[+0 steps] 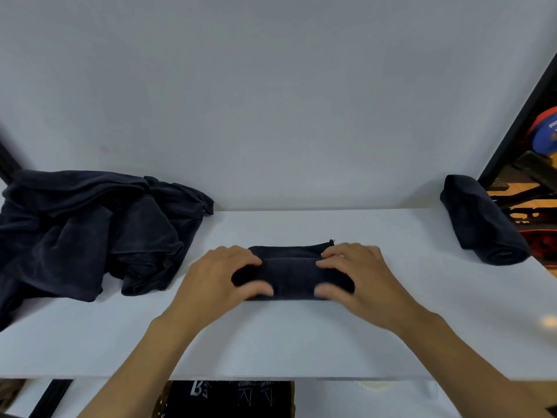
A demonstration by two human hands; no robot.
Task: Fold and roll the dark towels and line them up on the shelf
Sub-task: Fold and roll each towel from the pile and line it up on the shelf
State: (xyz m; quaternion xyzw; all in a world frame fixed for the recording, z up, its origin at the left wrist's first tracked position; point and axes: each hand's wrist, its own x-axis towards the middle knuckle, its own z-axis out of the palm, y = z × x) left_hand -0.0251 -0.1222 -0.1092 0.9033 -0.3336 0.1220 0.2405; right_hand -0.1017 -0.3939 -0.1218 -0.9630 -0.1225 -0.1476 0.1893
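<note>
Left hand [220, 276] and right hand [358, 276] each clasp an end of the half-rolled towel [292, 280], covering both ends; loose towel pile [90, 233] is cut off at frame left.

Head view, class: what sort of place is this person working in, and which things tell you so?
Probably a storage or laundry corner, though that is unsure: a white shelf, a heap of unfolded dark towels on its left, a rolled towel at its right end, a half-rolled towel mid-shelf.
</note>
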